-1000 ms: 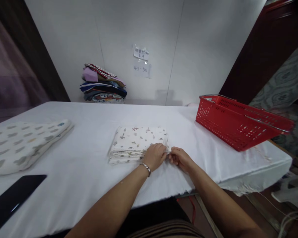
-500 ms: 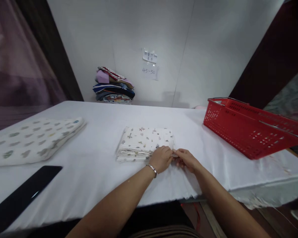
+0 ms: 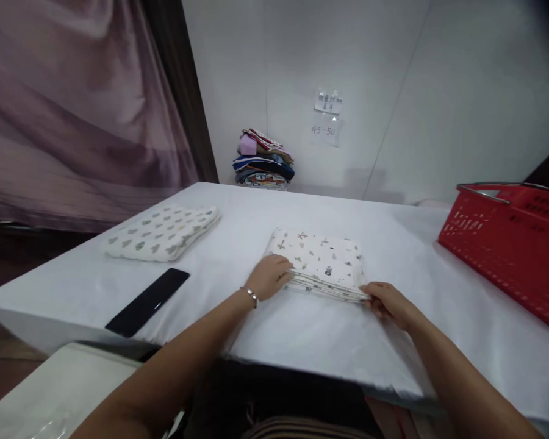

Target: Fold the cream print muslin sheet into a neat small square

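Observation:
A folded white cloth with small prints (image 3: 320,262) lies on the white table (image 3: 302,329) in front of me. My left hand (image 3: 268,277), with a bracelet at the wrist, grips the cloth's near left corner, fingers curled under its layers. At the near right corner my right hand (image 3: 388,303) pinches the cloth's edge. The two hands are apart, one at each end of the near edge.
A second folded cloth with leaf prints (image 3: 162,231) lies at the left, a black phone (image 3: 147,302) near it. A red basket (image 3: 512,235) stands at the right. A pile of folded clothes (image 3: 263,160) sits by the back wall under a paper note (image 3: 327,116). A purple curtain (image 3: 73,103) hangs left.
The camera has swung left. My hands, which met at the cloth's near right corner, have parted: the left slid to the near left corner, the right stays at the right corner.

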Action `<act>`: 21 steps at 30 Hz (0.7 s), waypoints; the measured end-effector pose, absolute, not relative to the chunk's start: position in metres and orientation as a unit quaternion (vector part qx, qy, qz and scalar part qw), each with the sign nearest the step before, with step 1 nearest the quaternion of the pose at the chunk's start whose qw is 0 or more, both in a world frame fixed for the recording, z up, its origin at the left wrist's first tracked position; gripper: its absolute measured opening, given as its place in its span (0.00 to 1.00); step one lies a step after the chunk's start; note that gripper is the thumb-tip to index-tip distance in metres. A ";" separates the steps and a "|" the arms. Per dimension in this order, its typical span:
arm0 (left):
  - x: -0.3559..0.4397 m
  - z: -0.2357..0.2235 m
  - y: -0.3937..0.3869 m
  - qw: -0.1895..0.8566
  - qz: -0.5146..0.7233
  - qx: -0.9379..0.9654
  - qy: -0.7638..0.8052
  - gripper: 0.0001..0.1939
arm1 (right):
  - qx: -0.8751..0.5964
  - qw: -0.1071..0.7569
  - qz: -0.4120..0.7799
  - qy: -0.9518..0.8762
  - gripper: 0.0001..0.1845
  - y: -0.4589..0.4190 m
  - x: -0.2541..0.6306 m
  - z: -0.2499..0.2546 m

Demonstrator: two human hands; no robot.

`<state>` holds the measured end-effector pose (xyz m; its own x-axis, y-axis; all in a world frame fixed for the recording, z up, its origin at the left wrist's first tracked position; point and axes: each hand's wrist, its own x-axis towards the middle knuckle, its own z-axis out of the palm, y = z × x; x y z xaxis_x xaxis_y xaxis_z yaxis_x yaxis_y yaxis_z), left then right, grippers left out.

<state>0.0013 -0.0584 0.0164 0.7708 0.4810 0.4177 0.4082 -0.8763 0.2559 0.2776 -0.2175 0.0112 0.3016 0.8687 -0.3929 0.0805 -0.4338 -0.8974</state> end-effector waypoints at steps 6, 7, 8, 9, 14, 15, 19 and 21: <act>-0.049 0.008 -0.044 0.168 0.338 0.834 0.402 0.10 | -0.671 0.422 0.516 -0.324 0.16 -0.220 0.282 0.000; -0.051 0.006 -0.045 0.192 0.340 0.823 0.413 0.10 | -0.669 0.423 0.518 -0.324 0.16 -0.221 0.282 -0.001; -0.051 0.004 -0.047 0.213 0.340 0.815 0.418 0.09 | -0.668 0.423 0.519 -0.325 0.17 -0.221 0.282 -0.001; -0.050 0.003 -0.048 0.229 0.339 0.809 0.422 0.10 | -0.670 0.421 0.518 -0.326 0.17 -0.221 0.282 -0.001; -0.039 0.000 -0.056 0.235 0.318 0.804 0.444 0.17 | -0.678 0.415 0.508 -0.331 0.17 -0.223 0.279 0.003; -0.037 0.000 -0.057 0.228 0.318 0.805 0.445 0.17 | -0.679 0.415 0.505 -0.334 0.17 -0.223 0.278 0.003; -0.032 -0.003 -0.059 0.215 0.328 0.803 0.450 0.16 | -0.683 0.411 0.499 -0.341 0.19 -0.224 0.280 0.000; -0.031 -0.004 -0.060 0.211 0.332 0.800 0.454 0.16 | -0.685 0.408 0.500 -0.338 0.19 -0.224 0.281 -0.002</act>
<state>-0.0306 -0.0598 -0.0036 0.3685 0.8656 0.3390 0.5858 -0.4993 0.6383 0.2805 -0.2238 -0.0017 0.2706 0.8717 -0.4087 0.0547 -0.4377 -0.8974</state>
